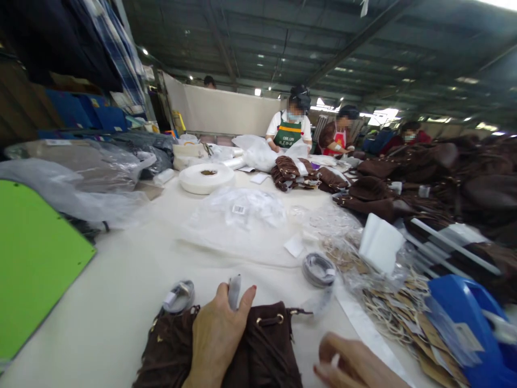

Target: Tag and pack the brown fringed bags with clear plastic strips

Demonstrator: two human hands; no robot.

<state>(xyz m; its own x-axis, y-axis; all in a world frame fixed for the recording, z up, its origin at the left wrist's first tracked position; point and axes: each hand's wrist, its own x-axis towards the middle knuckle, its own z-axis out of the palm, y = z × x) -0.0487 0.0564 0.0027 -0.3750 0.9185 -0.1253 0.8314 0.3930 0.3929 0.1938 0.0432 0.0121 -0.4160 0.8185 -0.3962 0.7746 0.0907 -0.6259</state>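
Observation:
A dark brown fringed drawstring bag [266,345] with gold eyelets lies at the near edge of the table. My left hand [220,328] rests over its top. Between that thumb and forefinger, a grey strip in clear plastic [234,291] stands up. My right hand [351,360] is to the right of the bag, apart from it. Its fingers are curled and slightly blurred, with a small white bit showing between them that I cannot identify. Coiled grey straps in clear wrap lie beyond the bag, one coil at the left [180,296] and another at the right [319,269].
A clear plastic sack [242,215] and a white tape roll [205,178] occupy the table's middle. Cardboard tags with strings [416,318] lie beside a blue tape dispenser [468,323] on the right. Brown bags [424,167] pile up behind. A green board [36,264] stands left; several people work opposite.

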